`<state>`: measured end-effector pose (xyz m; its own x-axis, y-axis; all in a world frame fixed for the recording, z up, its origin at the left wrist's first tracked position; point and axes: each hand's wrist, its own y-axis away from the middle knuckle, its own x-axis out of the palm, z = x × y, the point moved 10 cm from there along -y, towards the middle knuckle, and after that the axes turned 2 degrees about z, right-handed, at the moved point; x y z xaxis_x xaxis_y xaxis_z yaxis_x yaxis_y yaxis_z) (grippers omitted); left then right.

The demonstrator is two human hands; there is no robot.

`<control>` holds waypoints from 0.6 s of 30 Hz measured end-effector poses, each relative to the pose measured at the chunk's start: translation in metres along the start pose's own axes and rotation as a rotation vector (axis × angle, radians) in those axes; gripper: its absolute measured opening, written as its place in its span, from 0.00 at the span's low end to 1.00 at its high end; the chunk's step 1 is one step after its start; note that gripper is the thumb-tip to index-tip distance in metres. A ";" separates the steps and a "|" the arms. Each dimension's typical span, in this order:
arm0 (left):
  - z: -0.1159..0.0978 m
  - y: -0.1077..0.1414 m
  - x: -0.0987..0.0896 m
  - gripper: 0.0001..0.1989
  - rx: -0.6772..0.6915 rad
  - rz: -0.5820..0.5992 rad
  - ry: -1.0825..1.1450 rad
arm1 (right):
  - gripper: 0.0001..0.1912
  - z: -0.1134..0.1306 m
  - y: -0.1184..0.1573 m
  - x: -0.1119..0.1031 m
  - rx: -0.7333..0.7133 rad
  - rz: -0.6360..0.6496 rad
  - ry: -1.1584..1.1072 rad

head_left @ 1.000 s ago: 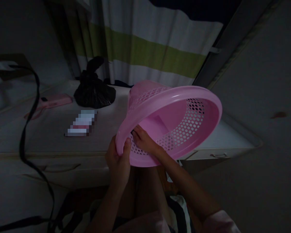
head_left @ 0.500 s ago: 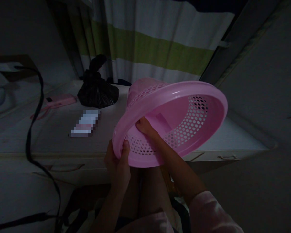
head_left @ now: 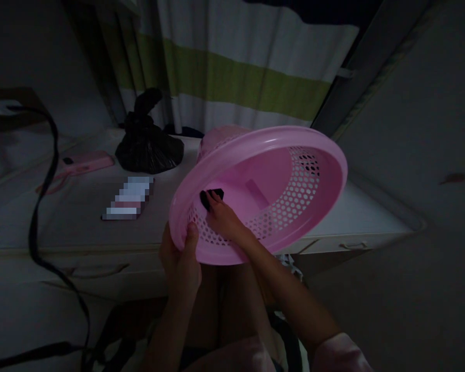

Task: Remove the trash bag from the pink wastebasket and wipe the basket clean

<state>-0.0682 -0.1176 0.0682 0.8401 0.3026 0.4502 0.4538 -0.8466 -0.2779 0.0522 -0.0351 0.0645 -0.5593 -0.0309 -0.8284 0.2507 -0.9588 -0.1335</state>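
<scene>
A pink plastic basket (head_left: 271, 140) with round holes in its wall is tipped on its side, its wide mouth facing me. My left hand (head_left: 181, 263) is closed on the near-left rim, thumb inside and fingers behind. My right hand (head_left: 225, 221) reaches into the basket, gripping a small black thing (head_left: 217, 194), perhaps a cloth, against the inner wall at the left. The fingers partly cover it, so its kind is unclear.
On the white desk (head_left: 166, 222) are a knotted black plastic bag (head_left: 150, 147), a pink phone-like item (head_left: 88, 163) with a strap and a phone (head_left: 129, 198) with a lit, blurred screen. A black strap (head_left: 34, 217) hangs at left. Behind is a striped curtain (head_left: 232, 77).
My right hand has shifted left and toward me inside the basket, and the black thing in its fingers now shows. My left hand keeps its hold on the rim.
</scene>
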 end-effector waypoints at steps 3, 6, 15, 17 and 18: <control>0.005 0.001 -0.001 0.23 -0.069 -0.024 0.105 | 0.32 0.033 0.005 -0.012 -0.165 -0.053 -0.176; 0.005 0.003 0.000 0.23 -0.090 -0.037 0.148 | 0.28 0.049 -0.007 -0.030 -0.234 -0.168 -0.330; 0.006 0.011 -0.005 0.23 -0.130 -0.130 0.197 | 0.25 0.005 -0.089 -0.019 -0.132 -0.131 -0.307; 0.007 0.012 -0.003 0.22 -0.142 -0.125 0.181 | 0.25 -0.003 -0.096 -0.017 -0.115 -0.101 -0.256; 0.007 0.013 -0.002 0.22 -0.152 -0.121 0.172 | 0.25 -0.006 -0.097 -0.016 -0.106 -0.085 -0.228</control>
<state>-0.0621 -0.1262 0.0571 0.7137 0.3381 0.6134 0.4874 -0.8687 -0.0883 0.0421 0.0600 0.0876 -0.7426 -0.0257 -0.6693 0.2697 -0.9262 -0.2636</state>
